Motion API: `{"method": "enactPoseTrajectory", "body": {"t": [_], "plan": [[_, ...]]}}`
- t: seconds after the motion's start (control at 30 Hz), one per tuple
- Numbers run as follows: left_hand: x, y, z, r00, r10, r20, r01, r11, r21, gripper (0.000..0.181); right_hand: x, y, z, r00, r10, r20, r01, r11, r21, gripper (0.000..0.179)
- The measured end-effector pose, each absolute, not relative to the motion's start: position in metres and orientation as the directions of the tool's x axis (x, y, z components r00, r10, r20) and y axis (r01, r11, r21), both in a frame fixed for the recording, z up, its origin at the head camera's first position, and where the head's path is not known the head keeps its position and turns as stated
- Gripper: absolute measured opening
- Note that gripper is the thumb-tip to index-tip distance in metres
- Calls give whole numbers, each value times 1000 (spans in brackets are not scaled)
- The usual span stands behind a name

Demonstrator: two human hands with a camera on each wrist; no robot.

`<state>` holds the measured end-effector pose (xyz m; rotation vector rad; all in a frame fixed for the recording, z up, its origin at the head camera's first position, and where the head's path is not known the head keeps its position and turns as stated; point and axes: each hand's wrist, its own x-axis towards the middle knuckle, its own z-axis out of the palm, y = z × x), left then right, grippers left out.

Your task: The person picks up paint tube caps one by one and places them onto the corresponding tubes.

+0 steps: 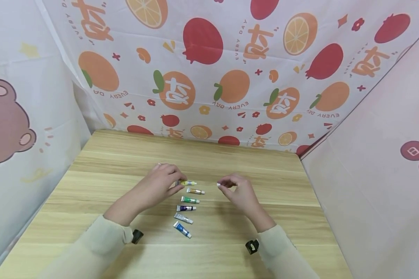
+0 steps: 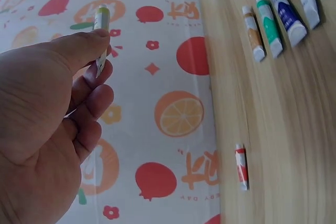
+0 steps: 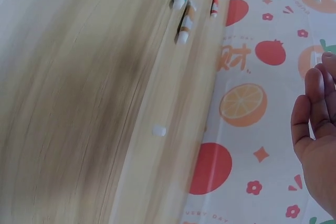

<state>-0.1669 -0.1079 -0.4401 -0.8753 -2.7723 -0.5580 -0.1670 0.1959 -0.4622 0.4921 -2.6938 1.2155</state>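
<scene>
My left hand grips a small yellow paint tube by its flat end, raised above the table. In the left wrist view the yellow tube points upward between thumb and fingers. To the right, my right hand has thumb and index finger brought together at a small white cap; the right wrist view shows only its other fingers. A white cap also lies on the table. Orange-brown, green and dark blue tubes lie near my left hand.
A silvery tube and a blue tube lie nearer the front of the wooden table. A red tube lies apart from the others. A fruit-printed cloth hangs behind the table.
</scene>
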Motion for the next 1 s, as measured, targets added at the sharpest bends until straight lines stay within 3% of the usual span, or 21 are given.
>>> {"method": "enactPoseTrajectory", "body": {"t": [0.5, 1.0], "plan": [[-149, -87, -433, -764, 564, 314, 642, 715, 276, 20, -153, 182, -459, -918, -298, 260, -391, 580, -715, 13], [-144, -80, -434, -762, 576, 295, 647, 697, 310, 22, -143, 173, -458, -906, -339, 253, -411, 564, -716, 13]]}}
